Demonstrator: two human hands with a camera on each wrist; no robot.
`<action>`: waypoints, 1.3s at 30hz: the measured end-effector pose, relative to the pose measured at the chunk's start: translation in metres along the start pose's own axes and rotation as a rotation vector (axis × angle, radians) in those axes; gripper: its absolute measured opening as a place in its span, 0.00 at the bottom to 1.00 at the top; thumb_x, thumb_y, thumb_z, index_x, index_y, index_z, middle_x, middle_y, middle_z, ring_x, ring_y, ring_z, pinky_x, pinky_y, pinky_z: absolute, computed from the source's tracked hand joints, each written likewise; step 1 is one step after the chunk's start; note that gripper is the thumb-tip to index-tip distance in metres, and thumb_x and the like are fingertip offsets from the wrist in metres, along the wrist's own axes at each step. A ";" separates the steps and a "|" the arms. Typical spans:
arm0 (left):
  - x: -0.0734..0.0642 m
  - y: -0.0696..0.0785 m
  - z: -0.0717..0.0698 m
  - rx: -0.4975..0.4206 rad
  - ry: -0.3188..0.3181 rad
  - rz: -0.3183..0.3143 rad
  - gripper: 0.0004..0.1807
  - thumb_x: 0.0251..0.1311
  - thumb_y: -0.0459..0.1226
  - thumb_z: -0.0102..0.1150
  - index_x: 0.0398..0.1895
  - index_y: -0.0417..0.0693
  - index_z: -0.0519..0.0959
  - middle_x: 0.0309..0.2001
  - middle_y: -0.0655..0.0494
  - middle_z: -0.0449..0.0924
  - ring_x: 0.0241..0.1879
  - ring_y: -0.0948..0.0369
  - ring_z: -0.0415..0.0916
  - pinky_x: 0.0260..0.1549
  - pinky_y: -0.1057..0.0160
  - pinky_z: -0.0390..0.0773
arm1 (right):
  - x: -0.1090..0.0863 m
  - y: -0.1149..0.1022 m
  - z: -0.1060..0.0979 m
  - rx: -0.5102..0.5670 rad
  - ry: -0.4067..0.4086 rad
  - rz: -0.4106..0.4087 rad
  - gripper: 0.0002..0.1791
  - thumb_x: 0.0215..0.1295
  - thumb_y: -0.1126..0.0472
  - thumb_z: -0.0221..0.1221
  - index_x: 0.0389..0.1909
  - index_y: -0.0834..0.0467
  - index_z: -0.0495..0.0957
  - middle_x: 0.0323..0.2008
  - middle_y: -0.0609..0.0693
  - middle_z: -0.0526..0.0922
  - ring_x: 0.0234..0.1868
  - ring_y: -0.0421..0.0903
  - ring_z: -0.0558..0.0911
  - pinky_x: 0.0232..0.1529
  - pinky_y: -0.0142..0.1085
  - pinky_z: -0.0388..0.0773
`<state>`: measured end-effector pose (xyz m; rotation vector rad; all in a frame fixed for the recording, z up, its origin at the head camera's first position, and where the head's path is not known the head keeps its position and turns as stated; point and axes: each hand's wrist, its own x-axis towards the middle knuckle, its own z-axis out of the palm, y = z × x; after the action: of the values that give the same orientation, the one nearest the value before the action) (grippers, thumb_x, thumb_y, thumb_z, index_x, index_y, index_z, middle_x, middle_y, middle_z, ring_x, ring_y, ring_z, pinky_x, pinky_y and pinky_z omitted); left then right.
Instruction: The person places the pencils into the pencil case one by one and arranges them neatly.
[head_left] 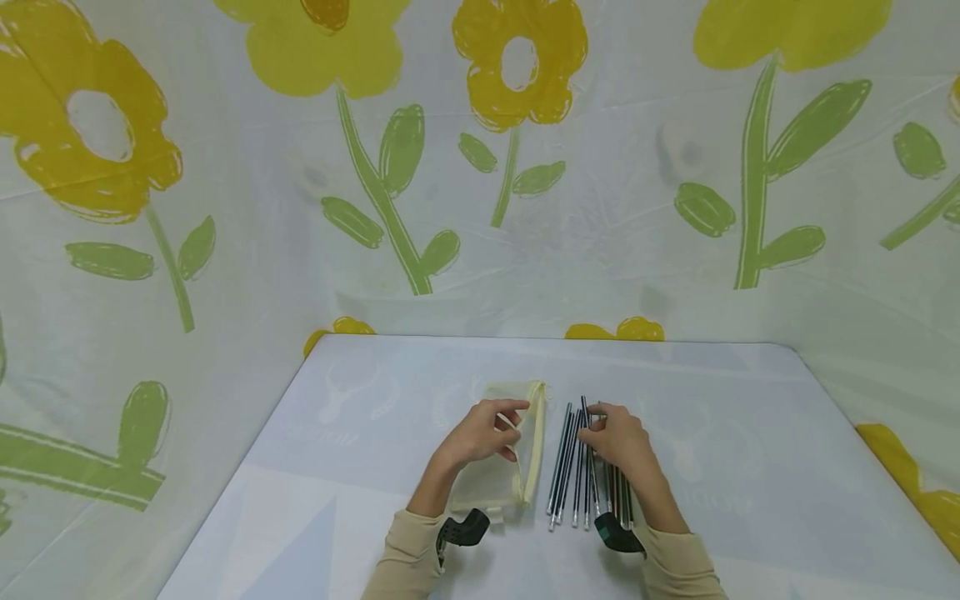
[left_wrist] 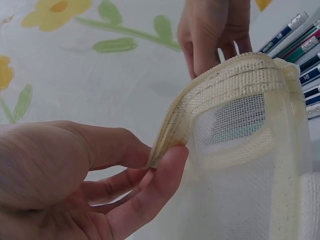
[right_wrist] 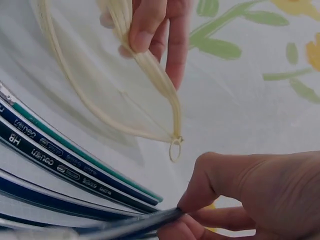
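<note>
My left hand (head_left: 482, 432) pinches the zipped edge of a cream mesh pouch (head_left: 480, 483) between thumb and fingers. In the left wrist view the zipper edge (left_wrist: 172, 117) is lifted and the pouch mouth stands open. To the right, my right hand (head_left: 621, 440) holds the end of one dark pencil (right_wrist: 145, 222) between thumb and finger. That pencil is blurred in the right wrist view. Dark blue and green pencils (head_left: 564, 467) lie side by side just right of the pouch, some of them partly hidden under my right hand and wrist camera.
The white table (head_left: 315, 467) extends to both sides and behind the pouch. A pale curtain (head_left: 600, 250) with yellow flowers hangs around its far and side edges. A small ring pull (right_wrist: 175, 150) hangs at the zipper's end.
</note>
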<state>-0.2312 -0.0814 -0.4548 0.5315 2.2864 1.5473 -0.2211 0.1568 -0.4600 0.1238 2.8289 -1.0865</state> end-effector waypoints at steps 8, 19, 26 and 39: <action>0.001 0.004 -0.001 0.007 0.015 -0.006 0.28 0.62 0.23 0.52 0.68 0.37 0.69 0.42 0.43 0.73 0.32 0.53 0.79 0.29 0.59 0.90 | 0.000 -0.015 0.007 0.044 -0.012 -0.021 0.30 0.58 0.61 0.62 0.62 0.66 0.73 0.38 0.58 0.85 0.23 0.43 0.83 0.24 0.35 0.82; 0.003 0.003 0.003 0.007 0.017 -0.011 0.28 0.61 0.24 0.52 0.67 0.37 0.70 0.44 0.42 0.74 0.33 0.50 0.81 0.28 0.60 0.89 | 0.003 -0.030 0.019 0.278 -0.091 -0.030 0.29 0.58 0.64 0.59 0.63 0.66 0.73 0.37 0.58 0.86 0.24 0.43 0.81 0.26 0.36 0.88; 0.003 0.005 0.007 0.014 0.022 0.000 0.28 0.61 0.24 0.52 0.68 0.38 0.70 0.47 0.36 0.75 0.34 0.51 0.81 0.28 0.59 0.90 | 0.004 -0.030 0.026 0.407 -0.135 0.001 0.28 0.60 0.65 0.57 0.63 0.66 0.72 0.40 0.61 0.85 0.27 0.44 0.84 0.28 0.38 0.89; 0.001 0.009 0.011 0.042 0.025 0.003 0.28 0.63 0.25 0.54 0.68 0.40 0.70 0.48 0.40 0.76 0.40 0.52 0.80 0.31 0.53 0.90 | 0.007 -0.034 0.035 0.458 -0.042 -0.044 0.29 0.59 0.67 0.55 0.64 0.65 0.73 0.42 0.63 0.84 0.25 0.43 0.82 0.29 0.37 0.89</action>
<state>-0.2260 -0.0691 -0.4499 0.5297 2.3429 1.5183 -0.2290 0.1084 -0.4645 0.0741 2.5045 -1.7054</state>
